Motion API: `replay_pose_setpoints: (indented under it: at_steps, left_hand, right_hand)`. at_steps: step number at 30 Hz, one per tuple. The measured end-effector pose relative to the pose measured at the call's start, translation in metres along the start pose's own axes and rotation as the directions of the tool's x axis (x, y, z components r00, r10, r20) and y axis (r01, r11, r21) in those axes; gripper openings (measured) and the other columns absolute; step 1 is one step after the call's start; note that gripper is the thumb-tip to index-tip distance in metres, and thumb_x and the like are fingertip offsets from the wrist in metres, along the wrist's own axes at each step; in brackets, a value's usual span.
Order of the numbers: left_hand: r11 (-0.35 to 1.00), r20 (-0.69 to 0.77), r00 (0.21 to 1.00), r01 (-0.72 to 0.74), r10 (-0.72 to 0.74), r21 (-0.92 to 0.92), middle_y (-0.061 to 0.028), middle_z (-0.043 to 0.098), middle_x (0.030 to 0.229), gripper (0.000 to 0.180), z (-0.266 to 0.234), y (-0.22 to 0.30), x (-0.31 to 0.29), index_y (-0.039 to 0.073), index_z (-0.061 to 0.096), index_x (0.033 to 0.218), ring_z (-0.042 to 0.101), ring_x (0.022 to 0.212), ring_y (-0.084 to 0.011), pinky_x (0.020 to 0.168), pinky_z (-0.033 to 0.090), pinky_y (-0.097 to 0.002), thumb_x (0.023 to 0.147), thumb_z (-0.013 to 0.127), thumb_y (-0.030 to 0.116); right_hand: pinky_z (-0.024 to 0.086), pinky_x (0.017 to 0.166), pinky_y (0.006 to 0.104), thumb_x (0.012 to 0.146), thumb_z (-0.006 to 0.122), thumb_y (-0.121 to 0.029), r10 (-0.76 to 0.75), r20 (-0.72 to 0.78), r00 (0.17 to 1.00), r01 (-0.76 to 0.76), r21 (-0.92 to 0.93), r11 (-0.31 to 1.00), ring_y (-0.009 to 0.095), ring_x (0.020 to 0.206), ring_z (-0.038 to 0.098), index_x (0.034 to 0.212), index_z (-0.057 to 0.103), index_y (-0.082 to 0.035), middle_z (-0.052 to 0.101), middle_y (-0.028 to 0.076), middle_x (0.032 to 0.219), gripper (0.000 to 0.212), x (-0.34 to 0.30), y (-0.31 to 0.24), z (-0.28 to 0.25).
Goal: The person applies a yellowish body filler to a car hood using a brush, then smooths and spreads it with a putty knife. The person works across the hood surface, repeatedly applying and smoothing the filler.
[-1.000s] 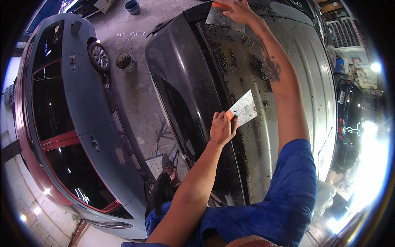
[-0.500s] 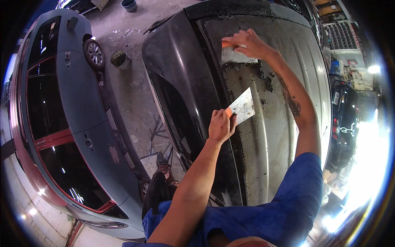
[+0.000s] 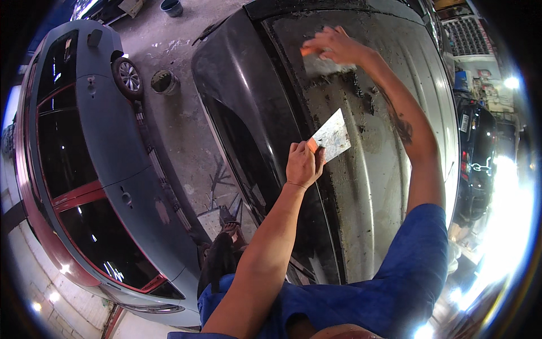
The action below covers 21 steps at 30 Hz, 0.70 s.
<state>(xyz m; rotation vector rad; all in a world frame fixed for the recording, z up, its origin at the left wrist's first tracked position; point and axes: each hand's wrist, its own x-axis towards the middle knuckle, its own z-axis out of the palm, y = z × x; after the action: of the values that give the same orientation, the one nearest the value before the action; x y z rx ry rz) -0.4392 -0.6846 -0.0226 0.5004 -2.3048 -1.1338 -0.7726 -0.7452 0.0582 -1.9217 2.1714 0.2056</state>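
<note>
Beneath my hands stretches a car roof (image 3: 389,186), dull grey with long ridges, dark rough patches and bits of residue. My left hand (image 3: 304,166) is closed on a putty spreader (image 3: 335,137), a flat smeared metal blade with an orange grip edge, held up over the roof's left side. Farther away, my right hand (image 3: 339,46) grips a second putty spreader (image 3: 326,68), also orange-edged. Its blade is blurred and lies at or just over the roof near the far left corner. Dark crumbly material (image 3: 357,90) lies just nearer than that blade.
A grey car (image 3: 121,147) with red window frames is parked on the left. Between the cars stand a bucket (image 3: 165,82) and, farther off, a darker bucket (image 3: 171,7). A metal stand (image 3: 212,217) is near my feet. Another dark car (image 3: 476,152) is at the right.
My right hand and its spreader have shifted slightly away from me, now blurred by motion. The left hand's spreader has tilted a little and stays in nearly the same place.
</note>
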Motion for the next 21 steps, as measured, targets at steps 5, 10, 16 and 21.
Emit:
replay_pose_setpoints:
  at_steps: [5,10,16,21]
  left_hand:
    - [0.999,-0.031,0.999,-0.036,0.035,-0.018,-0.0102,0.055,0.077,0.019,0.002,-0.001,0.0,0.001,0.055,0.085,0.052,0.069,-0.028,0.069,0.041,-0.0379,0.085,0.064,0.018]
    - [1.0,-0.01,1.0,-0.011,0.011,-0.026,-0.0105,0.055,0.077,0.02,0.003,-0.001,-0.001,0.0,0.055,0.085,0.052,0.07,-0.0292,0.069,0.042,-0.0383,0.085,0.064,0.018]
    - [0.998,-0.022,1.0,-0.007,0.006,-0.061,-0.0108,0.054,0.076,0.021,0.001,0.0,0.0,-0.001,0.054,0.086,0.052,0.069,-0.0299,0.07,0.043,-0.0386,0.085,0.064,0.017]
    - [0.998,-0.048,0.999,-0.01,0.007,-0.059,-0.0114,0.054,0.076,0.022,0.003,-0.003,0.0,-0.001,0.054,0.086,0.051,0.069,-0.0299,0.07,0.043,-0.0376,0.085,0.065,0.018]
  right_hand:
    - [0.029,0.102,0.0447,0.083,0.072,-0.021,-0.013,-0.255,0.967,0.06,0.177,0.982,0.022,0.121,0.044,0.13,0.056,-0.023,0.057,0.002,0.124,0.05,0.006,0.029,-0.027]
    - [0.031,0.097,0.062,0.077,0.071,-0.035,0.146,-0.431,0.89,-0.132,0.063,0.989,0.038,0.114,0.049,0.121,0.061,-0.02,0.06,0.013,0.12,0.048,0.08,0.042,-0.032]
    - [0.03,0.102,0.0462,0.08,0.074,-0.028,-0.036,-0.33,0.943,0.025,-0.036,0.999,0.026,0.121,0.044,0.127,0.058,-0.021,0.058,0.008,0.124,0.05,0.066,0.0,-0.005]
    - [0.032,0.096,0.0454,0.078,0.074,-0.032,-0.159,-0.053,0.986,0.157,-0.043,0.987,0.02,0.11,0.05,0.121,0.065,-0.023,0.065,0.002,0.106,0.045,-0.017,-0.01,0.011]
